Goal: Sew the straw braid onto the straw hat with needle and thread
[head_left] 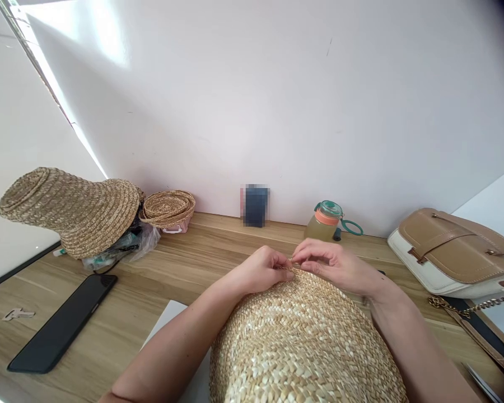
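Two hands, left and right, are pinched shut on the straw hat rim above the worktop.

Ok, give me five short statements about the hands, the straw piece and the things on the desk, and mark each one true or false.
1. Both hands pinch the far edge of the woven straw piece. True: the left hand and the right hand meet there, fingertips together.
2. The black phone lies on the right side of the desk. False: it lies on the left, screen dark.
3. A bottle with an orange collar stands by the wall. True.
4. The tan and white handbag hangs from the wall. False: it lies on the desk at the right.
5. A stack of straw hats sits at the far left. True.
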Demonstrator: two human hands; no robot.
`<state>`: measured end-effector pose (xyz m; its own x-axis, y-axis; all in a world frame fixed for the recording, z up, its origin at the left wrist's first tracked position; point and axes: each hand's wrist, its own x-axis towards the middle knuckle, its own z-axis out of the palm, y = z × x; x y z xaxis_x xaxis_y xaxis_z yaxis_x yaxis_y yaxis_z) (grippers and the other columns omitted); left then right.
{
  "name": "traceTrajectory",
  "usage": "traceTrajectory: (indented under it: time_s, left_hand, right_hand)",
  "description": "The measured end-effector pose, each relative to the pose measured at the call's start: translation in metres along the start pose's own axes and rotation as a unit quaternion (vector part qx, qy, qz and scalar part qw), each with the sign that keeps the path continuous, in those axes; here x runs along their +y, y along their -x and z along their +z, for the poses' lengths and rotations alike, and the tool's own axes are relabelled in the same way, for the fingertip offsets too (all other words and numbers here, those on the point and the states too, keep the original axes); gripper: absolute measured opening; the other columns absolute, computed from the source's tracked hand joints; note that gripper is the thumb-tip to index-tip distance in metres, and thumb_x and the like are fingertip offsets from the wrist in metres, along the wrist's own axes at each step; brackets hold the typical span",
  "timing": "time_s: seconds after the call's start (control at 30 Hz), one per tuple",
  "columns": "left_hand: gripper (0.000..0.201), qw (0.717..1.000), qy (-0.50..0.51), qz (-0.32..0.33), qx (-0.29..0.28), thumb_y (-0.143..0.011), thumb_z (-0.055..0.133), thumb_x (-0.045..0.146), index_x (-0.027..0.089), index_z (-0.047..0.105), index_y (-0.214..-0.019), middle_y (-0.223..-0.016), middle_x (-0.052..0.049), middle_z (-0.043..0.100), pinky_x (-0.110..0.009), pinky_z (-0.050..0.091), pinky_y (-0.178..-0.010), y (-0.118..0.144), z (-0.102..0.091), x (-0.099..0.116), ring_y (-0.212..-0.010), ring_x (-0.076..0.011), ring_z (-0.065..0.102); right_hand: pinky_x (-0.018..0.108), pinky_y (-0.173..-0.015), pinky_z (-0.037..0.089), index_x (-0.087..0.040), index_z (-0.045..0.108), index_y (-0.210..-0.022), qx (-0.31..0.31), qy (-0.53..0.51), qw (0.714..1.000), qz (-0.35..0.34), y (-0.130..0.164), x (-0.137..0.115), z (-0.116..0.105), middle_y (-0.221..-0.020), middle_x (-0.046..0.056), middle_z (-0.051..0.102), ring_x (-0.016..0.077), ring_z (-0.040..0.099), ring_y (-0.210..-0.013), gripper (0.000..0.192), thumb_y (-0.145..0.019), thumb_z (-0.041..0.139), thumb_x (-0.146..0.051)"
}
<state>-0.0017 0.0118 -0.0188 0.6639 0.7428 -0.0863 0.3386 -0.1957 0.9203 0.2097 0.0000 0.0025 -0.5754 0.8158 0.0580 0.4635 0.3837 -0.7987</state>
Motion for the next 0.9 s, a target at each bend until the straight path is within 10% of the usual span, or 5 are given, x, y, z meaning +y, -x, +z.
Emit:
traceTrajectory:
  time_s: [0.9]
  left_hand:
    - [0.026,0.997,0.068,-0.004,-0.025,-0.074,0.062,0.035,0.011,0.056,-0.065,-0.055,0.005,0.038,-0.023,0.018,-0.049,-0.001,-0.001,-0.006,-0.054,-0.0066,0.029]
  right_hand:
    - [0.031,-0.075,0.041,-0.017,0.061,-0.082,0.048,0.245,0.955,-0.159,0.005,-0.028,0.024,-0.093,0.005,0.053,0.0165,0.046,-0.090,0.016,-0.092,0.049,-0.014]
